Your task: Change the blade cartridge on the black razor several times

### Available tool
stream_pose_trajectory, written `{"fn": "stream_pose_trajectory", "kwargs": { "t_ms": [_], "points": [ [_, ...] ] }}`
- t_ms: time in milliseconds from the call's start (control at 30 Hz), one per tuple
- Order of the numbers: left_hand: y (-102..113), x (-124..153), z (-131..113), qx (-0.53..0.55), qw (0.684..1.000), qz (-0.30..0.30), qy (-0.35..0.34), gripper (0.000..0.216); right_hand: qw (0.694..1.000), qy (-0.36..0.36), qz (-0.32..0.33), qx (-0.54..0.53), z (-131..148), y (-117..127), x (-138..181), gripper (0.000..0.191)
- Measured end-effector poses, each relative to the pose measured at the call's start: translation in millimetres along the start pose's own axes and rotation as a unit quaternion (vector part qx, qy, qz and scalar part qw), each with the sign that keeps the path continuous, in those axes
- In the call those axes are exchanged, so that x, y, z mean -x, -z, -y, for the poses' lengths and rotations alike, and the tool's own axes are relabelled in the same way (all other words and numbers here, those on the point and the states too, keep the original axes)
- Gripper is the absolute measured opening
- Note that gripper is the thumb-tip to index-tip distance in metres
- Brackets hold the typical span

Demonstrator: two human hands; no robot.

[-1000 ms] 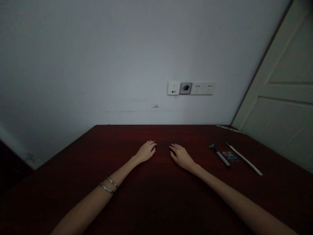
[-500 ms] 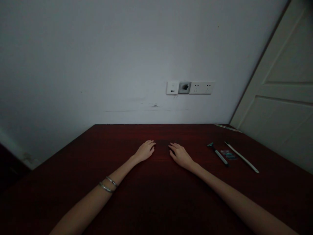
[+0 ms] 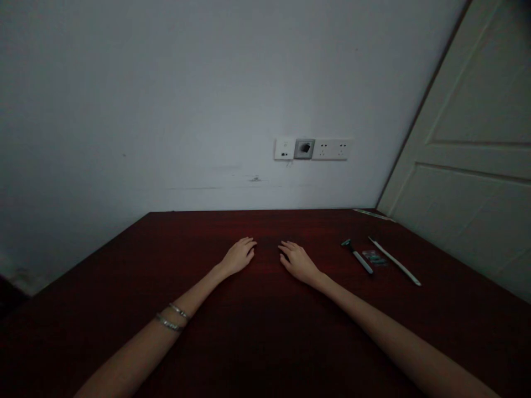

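Note:
My left hand (image 3: 238,256) lies palm down on the dark red table (image 3: 249,331), its fingers stretched out and holding nothing. Across a small gap, my right hand (image 3: 299,262) rests the same way, open, fingers slightly spread. To the right of it lies a razor (image 3: 360,258) with a grey handle and a dark head. A small clear packet (image 3: 374,258) with dark greenish pieces inside sits beside the razor; I cannot make out what they are. Past the packet is a long, thin white strip (image 3: 396,262), set at a slant. Neither hand touches these things.
A pale wall (image 3: 186,110) with a row of sockets (image 3: 331,149) rises behind the table. At the right stands a white panelled door (image 3: 468,182) along the table's side. Another thin, pale strip (image 3: 373,214) lies at the far right corner.
The whole view has shifted slightly, so the table, sockets and objects appear further left. Both hands stay in place on the table, still open.

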State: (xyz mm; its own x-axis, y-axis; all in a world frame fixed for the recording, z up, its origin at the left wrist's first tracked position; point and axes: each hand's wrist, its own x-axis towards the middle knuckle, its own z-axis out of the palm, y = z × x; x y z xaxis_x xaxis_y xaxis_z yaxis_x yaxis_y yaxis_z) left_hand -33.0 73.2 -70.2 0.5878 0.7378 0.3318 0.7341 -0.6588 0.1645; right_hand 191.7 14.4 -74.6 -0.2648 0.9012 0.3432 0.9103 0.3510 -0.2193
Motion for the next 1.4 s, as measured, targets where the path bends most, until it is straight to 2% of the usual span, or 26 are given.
{"fn": "stream_pose_trajectory", "kwargs": {
  "t_ms": [200, 333, 500, 633, 733, 833, 933, 1100, 1400],
  "points": [
    [-2.3, -0.6, 3.5, 0.012, 1.000, 0.003, 0.002, 0.037, 0.999, 0.016, -0.021, -0.035, -3.1, 3.1, 0.4, 0.041],
    [-1.3, -0.3, 4.6, 0.007, 1.000, 0.009, 0.003, 0.038, 0.995, 0.030, -0.070, -0.063, -16.9, 25.3, 6.9, 0.039],
    [4.6, -0.2, 2.2, 0.003, 1.000, 0.016, 0.000, 0.038, 0.987, 0.001, -0.149, -0.066, -66.6, 75.5, 26.7, 0.034],
    [9.4, -2.6, 1.9, 0.000, 1.000, 0.025, -0.005, 0.038, 0.980, -0.095, -0.173, -0.024, -112.4, 114.5, 53.6, 0.029],
    [12.2, -6.8, 0.8, 0.010, 1.000, 0.025, 0.002, 0.034, 0.977, -0.160, -0.144, 0.001, -131.5, 129.2, 73.1, 0.029],
    [14.6, -12.1, -4.9, 0.024, 1.000, 0.013, 0.003, 0.031, 0.976, -0.204, -0.079, -0.003, -137.0, 127.7, 86.1, 0.032],
    [16.3, -16.4, -15.3, 0.039, 0.999, 0.003, -0.010, 0.030, 0.977, -0.212, -0.033, 0.007, -137.4, 117.0, 92.1, 0.033],
    [16.2, -19.9, -33.9, 0.051, 0.998, 0.001, -0.040, 0.028, 0.972, -0.226, 0.020, 0.067, -134.9, 105.3, 93.5, 0.024],
    [19.5, -22.2, -55.1, 0.059, 0.996, 0.009, -0.062, 0.027, 0.946, -0.296, 0.064, 0.117, -124.7, 104.4, 90.5, 0.021]
  ]
}}
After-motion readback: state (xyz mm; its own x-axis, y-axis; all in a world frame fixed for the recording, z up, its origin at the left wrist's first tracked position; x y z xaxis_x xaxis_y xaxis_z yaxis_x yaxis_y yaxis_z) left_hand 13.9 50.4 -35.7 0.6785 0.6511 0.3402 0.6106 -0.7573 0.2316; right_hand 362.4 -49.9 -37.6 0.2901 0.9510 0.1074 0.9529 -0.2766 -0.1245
